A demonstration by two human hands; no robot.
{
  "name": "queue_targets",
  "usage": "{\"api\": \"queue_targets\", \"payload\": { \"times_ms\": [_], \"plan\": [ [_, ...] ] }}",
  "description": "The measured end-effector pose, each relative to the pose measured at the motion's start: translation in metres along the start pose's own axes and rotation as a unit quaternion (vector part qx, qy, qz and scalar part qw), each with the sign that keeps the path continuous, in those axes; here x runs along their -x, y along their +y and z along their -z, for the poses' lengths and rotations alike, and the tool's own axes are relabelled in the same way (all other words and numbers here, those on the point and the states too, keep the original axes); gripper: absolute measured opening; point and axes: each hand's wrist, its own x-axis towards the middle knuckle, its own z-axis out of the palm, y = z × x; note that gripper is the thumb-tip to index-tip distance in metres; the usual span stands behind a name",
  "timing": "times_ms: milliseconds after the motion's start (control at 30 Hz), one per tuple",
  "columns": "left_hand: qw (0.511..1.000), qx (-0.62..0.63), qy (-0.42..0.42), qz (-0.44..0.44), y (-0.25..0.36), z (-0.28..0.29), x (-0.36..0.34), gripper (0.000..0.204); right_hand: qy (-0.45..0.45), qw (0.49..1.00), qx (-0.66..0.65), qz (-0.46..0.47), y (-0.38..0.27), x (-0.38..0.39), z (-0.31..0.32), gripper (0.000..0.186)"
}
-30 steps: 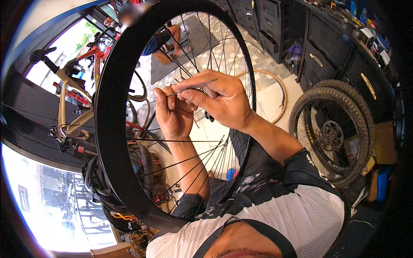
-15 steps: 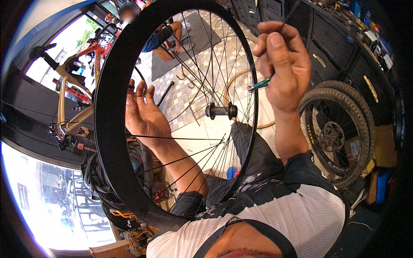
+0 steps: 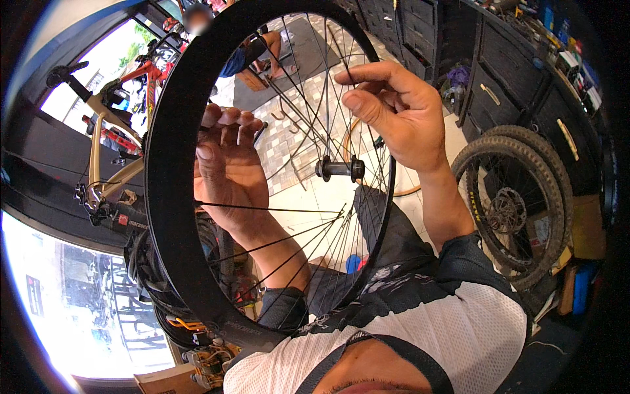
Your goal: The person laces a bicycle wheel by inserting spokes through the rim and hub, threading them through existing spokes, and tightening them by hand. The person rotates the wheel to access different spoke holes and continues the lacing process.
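A bicycle wheel with a deep black rim point(image 3: 172, 164) stands upright in front of me, its black hub point(image 3: 339, 169) in the middle. Several thin black spokes run between hub and rim, some of them loosely angled. On the right, my right hand point(image 3: 407, 125) reaches in over the rim's edge, index finger and thumb closed around a dark spoke point(image 3: 348, 58). A small dark tip of the green-handled tool point(image 3: 378, 142) shows below that hand; the rest is hidden. Inside the left of the rim is my left hand point(image 3: 233, 164), palm up, fingers loosely bent and partly covered by the rim.
Bicycles, one with a tan frame point(image 3: 97, 141), stand at the left. Two knobbly-tyred wheels point(image 3: 505, 210) lean at the right before dark drawers point(image 3: 512, 98). Another person point(image 3: 252, 56) sits beyond the wheel, near a grey mat point(image 3: 308, 46).
My right hand has come left and down from beside the rim to the spokes, and the green-handled tool is now mostly hidden. My left hand's fingers have bent more and shifted slightly right.
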Motion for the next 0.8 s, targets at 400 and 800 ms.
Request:
{"api": "queue_targets", "payload": {
  "times_ms": [400,800],
  "plan": [
    [0.998,0.066,-0.013,0.014,0.003,-0.001,-0.005,0.030,-0.098,0.979,0.140,0.109,-0.015,0.002,-0.033,0.024],
    [0.999,0.039,0.008,0.003,0.004,0.006,-0.003,0.030,-0.104,0.971,0.161,0.144,-0.001,-0.001,-0.059,0.017]
  ]
}}
